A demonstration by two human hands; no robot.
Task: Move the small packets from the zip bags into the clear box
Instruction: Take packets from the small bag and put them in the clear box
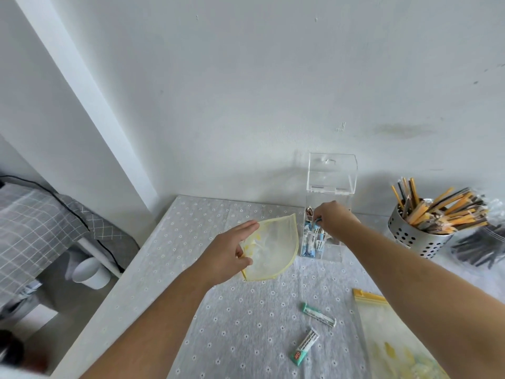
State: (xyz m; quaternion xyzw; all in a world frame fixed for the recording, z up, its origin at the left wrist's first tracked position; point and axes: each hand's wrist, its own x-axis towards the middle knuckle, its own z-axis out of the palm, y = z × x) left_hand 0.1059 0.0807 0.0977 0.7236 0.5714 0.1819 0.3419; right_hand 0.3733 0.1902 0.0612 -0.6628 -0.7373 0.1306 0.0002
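From the head view, my landmark is the tall clear acrylic box with its hinged lid up [323, 214], standing near the wall on the grey flower-dotted tablecloth [246, 324].

My right hand [332, 218] is at the box's open top, fingertips pinched narrow on a small blue-and-white packet [317, 228] going in among those already standing inside. My left hand [232, 254], just left of the box, holds a limp yellow-edged clear zip bag [273, 242] between thumb and fingers; it looks empty, though I cannot be sure.

What I judge could go wrong: the box is tall and narrow, so a sideways push from my right wrist could tip it or knock the lid shut. A packet released crooked could catch on the others and stick up. My right forearm could also brush the perforated steel cup of orange and dark sticks [418, 236], to the right of the box.

Counts: two zip bags, the second flat yellow-topped one [388, 337] nearer me than the box; two green-ended packets [318, 314] [304, 347] loose on the cloth beside it; one box; one cup. Packets inside the box overlap too much to count.
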